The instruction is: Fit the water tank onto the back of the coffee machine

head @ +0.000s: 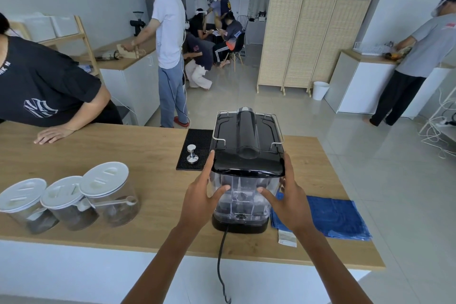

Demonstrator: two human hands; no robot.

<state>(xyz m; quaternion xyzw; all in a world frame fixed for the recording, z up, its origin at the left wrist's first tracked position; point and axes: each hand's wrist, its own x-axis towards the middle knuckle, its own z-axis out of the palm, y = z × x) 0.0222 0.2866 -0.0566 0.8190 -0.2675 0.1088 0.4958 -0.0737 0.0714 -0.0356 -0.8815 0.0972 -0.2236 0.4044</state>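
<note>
A black coffee machine [246,131] stands on the wooden counter [123,155] with its back facing me. The clear water tank [240,201] with a glossy black lid [246,164] sits upright against that back, its base resting on the machine's black foot. My left hand [201,196] grips the tank's left side, fingers up along the lid edge and thumb on the clear wall. My right hand [287,201] grips the right side in the same way. A black power cord [220,254] runs from under the tank over the counter's front edge.
Three clear jars with white lids [71,195] stand at left. A black mat with a steel tamper [192,153] lies left of the machine, a blue cloth [338,217] at right. Another person's hand [53,133] rests on the counter's far left edge. Other people work behind.
</note>
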